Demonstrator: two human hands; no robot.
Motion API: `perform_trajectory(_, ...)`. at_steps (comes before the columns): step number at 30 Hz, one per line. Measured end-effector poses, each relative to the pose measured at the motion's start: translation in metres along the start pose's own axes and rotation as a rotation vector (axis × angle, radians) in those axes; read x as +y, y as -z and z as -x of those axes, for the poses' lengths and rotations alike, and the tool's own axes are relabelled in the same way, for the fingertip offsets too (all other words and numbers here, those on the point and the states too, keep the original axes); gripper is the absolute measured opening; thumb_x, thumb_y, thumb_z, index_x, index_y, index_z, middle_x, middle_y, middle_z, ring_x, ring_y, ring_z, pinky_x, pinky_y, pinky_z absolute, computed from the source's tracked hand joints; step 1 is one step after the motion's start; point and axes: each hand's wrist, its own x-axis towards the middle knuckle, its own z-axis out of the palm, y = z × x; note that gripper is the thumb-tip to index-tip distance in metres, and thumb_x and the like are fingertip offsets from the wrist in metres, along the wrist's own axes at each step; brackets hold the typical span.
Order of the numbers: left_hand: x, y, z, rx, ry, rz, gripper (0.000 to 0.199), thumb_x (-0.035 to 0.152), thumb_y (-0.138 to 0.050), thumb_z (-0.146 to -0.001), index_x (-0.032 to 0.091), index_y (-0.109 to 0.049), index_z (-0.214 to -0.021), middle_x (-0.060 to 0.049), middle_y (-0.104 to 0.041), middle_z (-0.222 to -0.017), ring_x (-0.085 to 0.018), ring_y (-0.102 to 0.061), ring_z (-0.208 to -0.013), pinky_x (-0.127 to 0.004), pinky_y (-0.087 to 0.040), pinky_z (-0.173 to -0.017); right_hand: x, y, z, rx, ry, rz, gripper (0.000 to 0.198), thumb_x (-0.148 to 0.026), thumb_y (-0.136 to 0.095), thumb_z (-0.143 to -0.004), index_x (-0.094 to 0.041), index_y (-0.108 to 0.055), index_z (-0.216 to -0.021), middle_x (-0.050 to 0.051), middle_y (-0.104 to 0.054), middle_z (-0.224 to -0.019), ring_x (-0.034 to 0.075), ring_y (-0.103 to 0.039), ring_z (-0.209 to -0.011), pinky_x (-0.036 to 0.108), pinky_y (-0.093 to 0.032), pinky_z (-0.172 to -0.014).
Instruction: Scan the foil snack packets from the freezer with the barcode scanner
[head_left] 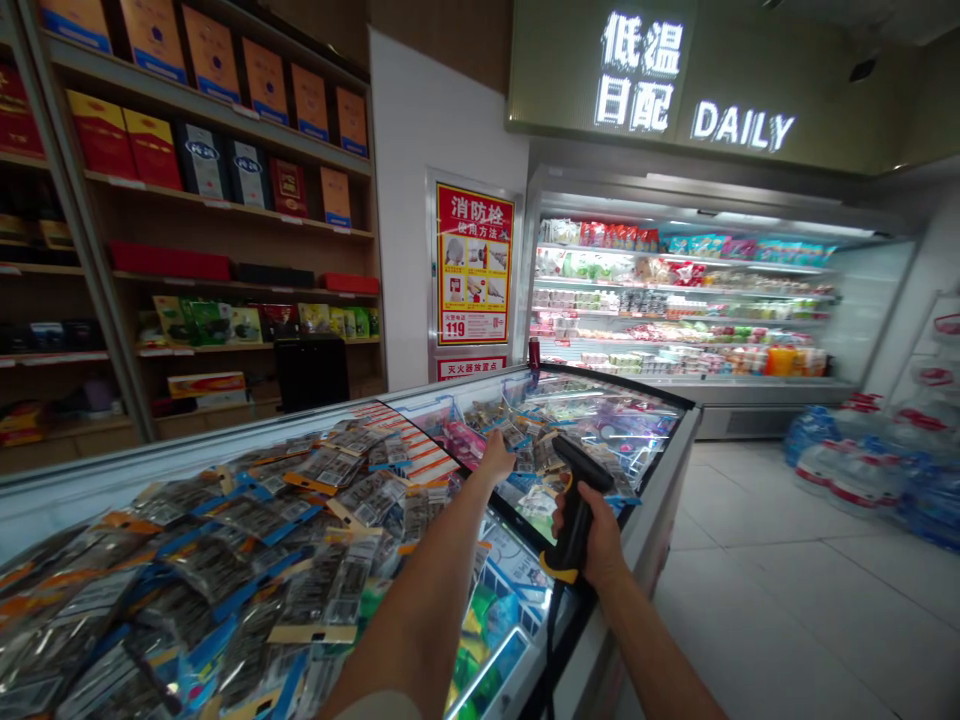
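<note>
My right hand (600, 535) is wrapped round the grip of a black and yellow barcode scanner (576, 500), its head tilted up and its cable hanging down. Further forward, my left hand (498, 458) reaches over the glass lid, fingers closed at the edge of a clear plastic packet (516, 434); the fingertips are partly hidden. More packets (551, 405) lie on the glass around it, beside a pink package (463, 440). A large spread of similar packets with blue and orange header strips (247, 530) covers the left part of the freezer top.
The chest freezer (667, 470) has a dark-framed curved glass lid, with wire baskets and green bags below. Shelves of boxes (217, 180) stand at left. A lit refrigerated display (682, 300) is behind; bottled water (862, 460) sits on the tiled floor (750, 590) at right.
</note>
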Motion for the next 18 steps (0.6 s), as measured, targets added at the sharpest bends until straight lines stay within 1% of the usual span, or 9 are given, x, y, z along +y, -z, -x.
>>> perform_trajectory(2,0.002,-0.002,0.003,-0.04,-0.01,0.009,0.055,0.008,-0.052,-0.065,0.004,-0.041,-0.119,-0.019,-0.04,-0.127,-0.021,-0.038,-0.117,-0.026,-0.03,-0.095,-0.001,-0.001,0.002,0.007,0.014,-0.011,0.028,-0.036,-0.058,-0.063,-0.016,-0.053,-0.082,-0.005,-0.054,-0.048,0.009,-0.047,-0.034,0.019,-0.037,-0.031)
perform_trajectory(3,0.003,-0.003,0.004,-0.068,-0.009,0.002,0.06,0.01,-0.055,-0.064,0.003,-0.039,-0.121,-0.02,-0.034,-0.13,-0.022,-0.036,-0.119,-0.025,-0.029,-0.096,-0.001,-0.001,0.003,0.011,0.018,-0.017,0.028,-0.036,-0.058,-0.063,-0.016,-0.053,-0.082,-0.005,-0.054,-0.048,0.009,-0.047,-0.035,0.019,-0.037,-0.031)
perform_trajectory(6,0.003,-0.009,0.005,-0.153,-0.001,-0.077,0.08,0.015,-0.066,-0.056,0.008,-0.032,-0.127,-0.02,-0.009,-0.14,-0.027,-0.023,-0.126,-0.026,-0.026,-0.098,-0.002,-0.001,0.004,0.019,0.017,-0.032,0.028,-0.035,-0.059,-0.062,-0.017,-0.053,-0.083,-0.005,-0.054,-0.047,0.009,-0.047,-0.034,0.018,-0.036,-0.031)
perform_trajectory(7,0.002,-0.012,0.004,-0.171,0.001,-0.117,0.084,0.016,-0.068,-0.054,0.01,-0.031,-0.129,-0.019,-0.002,-0.141,-0.028,-0.019,-0.127,-0.027,-0.025,-0.099,-0.002,-0.001,0.005,0.021,0.014,-0.037,0.028,-0.035,-0.059,-0.062,-0.017,-0.053,-0.083,-0.005,-0.054,-0.048,0.009,-0.047,-0.035,0.018,-0.036,-0.032)
perform_trajectory(8,0.002,-0.014,0.002,-0.178,0.003,-0.159,0.084,0.017,-0.068,-0.055,0.012,-0.03,-0.129,-0.018,0.001,-0.142,-0.028,-0.015,-0.128,-0.028,-0.024,-0.1,-0.002,-0.001,0.004,0.024,0.013,-0.042,0.029,-0.035,-0.059,-0.062,-0.017,-0.053,-0.083,-0.004,-0.054,-0.048,0.009,-0.048,-0.035,0.018,-0.036,-0.032)
perform_trajectory(10,0.001,-0.019,-0.004,-0.168,0.001,-0.245,0.078,0.018,-0.065,-0.06,0.015,-0.03,-0.129,-0.017,-0.001,-0.142,-0.028,-0.013,-0.129,-0.03,-0.022,-0.101,-0.002,-0.001,0.004,0.026,0.018,-0.042,0.029,-0.036,-0.058,-0.062,-0.017,-0.053,-0.082,-0.004,-0.054,-0.049,0.009,-0.048,-0.036,0.018,-0.037,-0.033)
perform_trajectory(13,-0.001,-0.019,-0.016,-0.15,-0.021,-0.367,0.063,0.014,-0.055,-0.069,0.016,-0.034,-0.128,-0.015,-0.009,-0.142,-0.026,-0.018,-0.128,-0.03,-0.022,-0.101,0.0,0.0,0.002,0.019,0.037,-0.017,0.03,-0.038,-0.058,-0.062,-0.017,-0.053,-0.083,-0.004,-0.054,-0.049,0.009,-0.047,-0.036,0.019,-0.038,-0.034)
perform_trajectory(16,0.001,-0.01,-0.023,-0.128,-0.068,-0.417,0.055,0.01,-0.049,-0.071,0.019,-0.039,-0.125,-0.012,-0.016,-0.14,-0.023,-0.023,-0.126,-0.029,-0.026,-0.099,0.001,0.001,0.0,0.007,0.028,-0.004,0.031,-0.038,-0.057,-0.063,-0.016,-0.053,-0.084,-0.003,-0.055,-0.049,0.009,-0.047,-0.035,0.02,-0.038,-0.033)
perform_trajectory(18,0.003,0.003,-0.022,-0.132,-0.117,-0.419,0.053,0.011,-0.05,-0.071,0.019,-0.042,-0.122,-0.011,-0.024,-0.138,-0.022,-0.028,-0.124,-0.027,-0.029,-0.096,0.001,0.002,0.0,0.001,0.014,-0.009,0.03,-0.038,-0.057,-0.063,-0.016,-0.053,-0.084,-0.003,-0.055,-0.05,0.009,-0.047,-0.036,0.02,-0.039,-0.033)
